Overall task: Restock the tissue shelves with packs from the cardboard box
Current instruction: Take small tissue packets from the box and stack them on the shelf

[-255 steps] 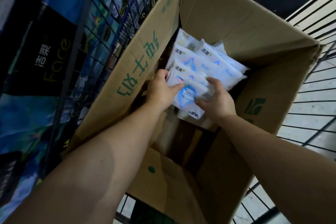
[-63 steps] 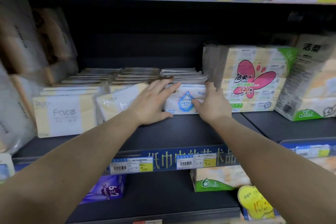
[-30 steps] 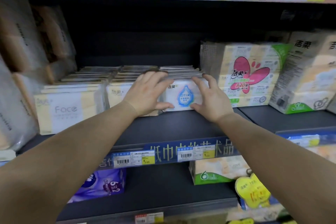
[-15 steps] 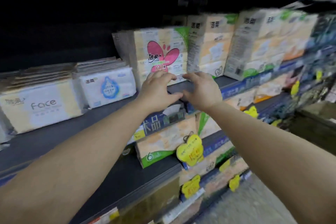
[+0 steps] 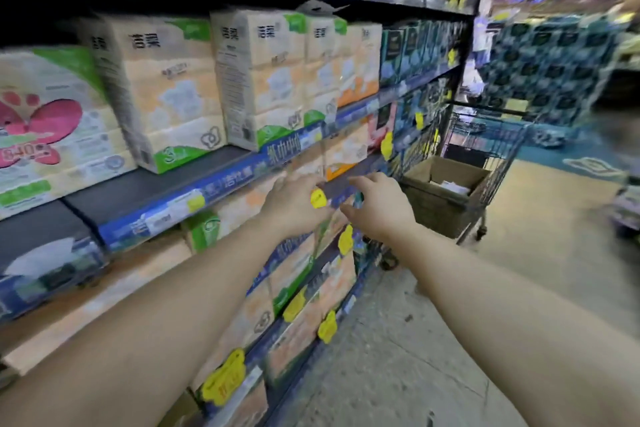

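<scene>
Both my hands are empty right now. My left hand [image 5: 296, 206] and right hand [image 5: 377, 208] are stretched out side by side in front of me, fingers loose and a bit spread, gripping nothing. They hover just off the front edge of the blue-trimmed dark metal tissue shelves [image 5: 166, 184]; the picture is too smeared to say whether a fingertip touches the edge strip.

What matters for the next grab is the open brown cardboard box [image 5: 446, 180], which is ahead and off to my right, past both hands, sitting in the wire shopping trolley [image 5: 491, 149] parked by the far end of the shelves. My right hand is the nearer one; the left has to cross further over. The box's open top faces up, its long side looks like it runs along the trolley, and I can see some white plastic-wrapped tissue packs [image 5: 450, 186] down inside, so it isn't empty yet.

I reckon I'm between packs here, so next I'd step along the shelf edge and reach down into the box from above, right hand leading. The box walls are deep, so it'd be a proper dip in.
</scene>
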A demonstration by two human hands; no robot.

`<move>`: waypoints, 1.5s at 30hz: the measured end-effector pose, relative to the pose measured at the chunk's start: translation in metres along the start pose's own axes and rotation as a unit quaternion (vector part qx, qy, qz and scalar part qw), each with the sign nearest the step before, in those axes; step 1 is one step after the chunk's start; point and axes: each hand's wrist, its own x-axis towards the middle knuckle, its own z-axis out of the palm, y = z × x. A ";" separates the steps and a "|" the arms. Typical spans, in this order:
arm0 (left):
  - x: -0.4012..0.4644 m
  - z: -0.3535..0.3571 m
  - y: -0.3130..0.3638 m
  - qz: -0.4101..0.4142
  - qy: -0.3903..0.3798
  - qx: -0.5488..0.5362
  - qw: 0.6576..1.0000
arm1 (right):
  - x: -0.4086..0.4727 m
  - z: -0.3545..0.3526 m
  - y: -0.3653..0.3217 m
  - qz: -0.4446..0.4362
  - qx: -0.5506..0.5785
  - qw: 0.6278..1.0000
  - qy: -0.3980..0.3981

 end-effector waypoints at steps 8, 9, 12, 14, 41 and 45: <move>0.089 0.082 0.067 0.035 -0.074 -0.019 0.996 | 0.030 0.007 0.126 0.082 -0.011 0.996 -0.026; 0.102 0.092 0.072 0.037 -0.082 -0.021 0.996 | 0.037 0.012 0.139 0.090 -0.010 0.995 -0.028; 0.149 0.125 0.084 0.037 -0.105 -0.030 0.993 | 0.064 0.025 0.177 0.105 -0.014 0.994 -0.034; 0.187 0.144 0.091 0.044 -0.120 -0.041 0.991 | 0.090 0.032 0.205 0.113 -0.019 0.993 -0.037; 0.692 0.405 0.261 -0.027 -0.174 -0.062 0.983 | 0.453 0.096 0.672 0.173 -0.026 0.976 -0.133; 0.735 0.437 0.272 -0.072 -0.181 -0.056 0.979 | 0.506 0.105 0.734 0.156 -0.027 0.974 -0.163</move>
